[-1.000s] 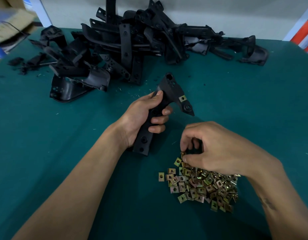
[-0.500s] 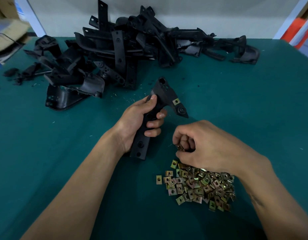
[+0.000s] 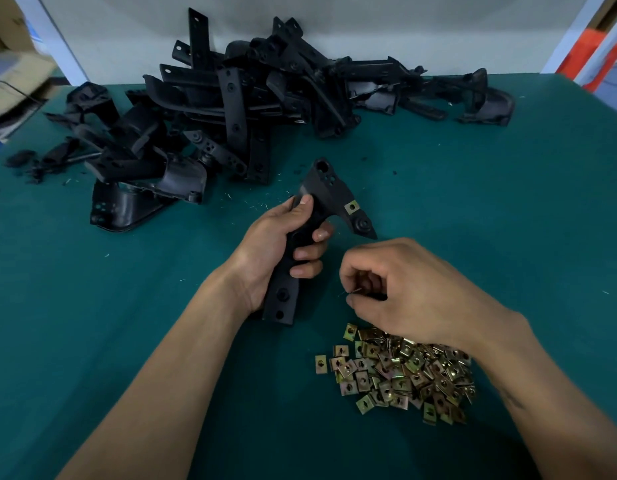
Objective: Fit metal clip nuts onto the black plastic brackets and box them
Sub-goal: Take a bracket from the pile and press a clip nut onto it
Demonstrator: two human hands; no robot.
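A black bracket [image 3: 312,237] is gripped around its shank by the left hand [image 3: 276,251], with its lower end close to the green table [image 3: 473,202] and its wider head tilted up and to the right. One clip nut [image 3: 351,206] is already seated on that head, just above a round boss. The right hand [image 3: 404,292] is held just above the near edge of the loose nut pile [image 3: 400,374], fingers curled inward; something thin and metallic appears to be pinched between thumb and forefinger, probably a further nut, though it is seen edge-on and is too small for certainty.

The work is judged to be at an early stage. Only this one bracket is seen carrying a nut, and more mounting points on it may remain to be fitted. A large heap of brackets [image 3: 248,109] is stacked at the far side of the table, with no nuts visible on any of them. A cardboard box [image 3: 12,81] is glimpsed, blurred, at the left edge, so what has been packed cannot be told.
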